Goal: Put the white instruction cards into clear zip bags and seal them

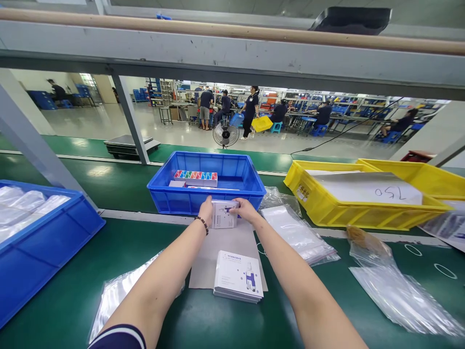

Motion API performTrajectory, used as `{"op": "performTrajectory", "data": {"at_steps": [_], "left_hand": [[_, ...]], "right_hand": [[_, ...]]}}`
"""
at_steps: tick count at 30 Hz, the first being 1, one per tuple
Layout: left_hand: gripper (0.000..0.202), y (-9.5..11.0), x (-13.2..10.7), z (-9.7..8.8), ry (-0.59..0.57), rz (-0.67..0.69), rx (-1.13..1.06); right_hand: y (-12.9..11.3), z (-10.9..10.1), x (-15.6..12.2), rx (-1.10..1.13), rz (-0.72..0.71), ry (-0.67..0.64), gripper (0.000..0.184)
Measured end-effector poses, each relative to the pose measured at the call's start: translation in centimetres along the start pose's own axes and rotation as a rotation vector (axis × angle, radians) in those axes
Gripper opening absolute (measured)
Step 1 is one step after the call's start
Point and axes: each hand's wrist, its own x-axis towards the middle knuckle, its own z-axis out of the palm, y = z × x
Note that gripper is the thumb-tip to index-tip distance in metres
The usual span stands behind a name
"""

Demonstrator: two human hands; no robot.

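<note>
Both hands grip a small stack of white printed booklets [224, 216], held upright at the front wall of a blue bin [174, 198]. My left hand [206, 212], with a beaded bracelet at the wrist, closes on the stack's left edge. On its upper right edge, my right hand [245, 209] pinches with thumb and fingers. A second stack of booklets [238, 276], showing a purple and white bottle picture, lies nearer me on a grey-brown cardboard sheet [203, 261]. Inside the blue bin are rows of small packs with coloured edges [196, 177].
A blue bin [47, 261] of wrapped items stands left. Yellow bins [327, 213] with marked paper stand right. Clear plastic bags [298, 232] and more bags [403, 295] lie on the green table [283, 320]. Beyond are a scale [129, 143], a fan [225, 133] and several people.
</note>
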Motion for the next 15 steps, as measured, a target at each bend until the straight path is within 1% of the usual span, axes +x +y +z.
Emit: {"op": "performTrajectory", "data": {"at_steps": [2,5,6,8,10,11,14,15], "left_hand": [[0.043,0.0,-0.4,-0.8,0.012,-0.007,0.015],[0.041,0.0,-1.8,-2.6,0.053,0.022,0.058],[0.040,0.0,-2.5,-3.3,0.056,0.042,0.071],[0.036,-0.3,-4.4,-4.8,0.031,0.089,0.086],[0.033,-1.2,-7.0,-6.2,-0.025,0.124,0.094],[0.033,-2.0,-8.4,-6.8,-0.054,0.132,0.096],[0.042,-5.3,-12.7,-7.9,-0.146,0.095,0.099],[0.048,-6.4,-13.9,-8.1,-0.193,0.068,0.103]], "right_hand": [[0.2,0.0,0.1,-0.019,0.026,0.021,0.024],[0.3,-0.3,-0.2,-0.070,0.091,0.088,0.025],[0.3,-0.4,-0.6,-0.086,0.113,0.117,0.029],[0.1,-0.9,-1.9,-0.101,0.144,0.180,0.042],[0.0,-1.5,-4.4,-0.091,0.143,0.237,0.057],[0.1,-1.7,-6.0,-0.080,0.135,0.260,0.060],[1.5,-1.3,-12.0,0.009,0.128,0.302,0.055],[2.1,-0.8,-14.1,0.134,0.143,0.327,0.055]]}}
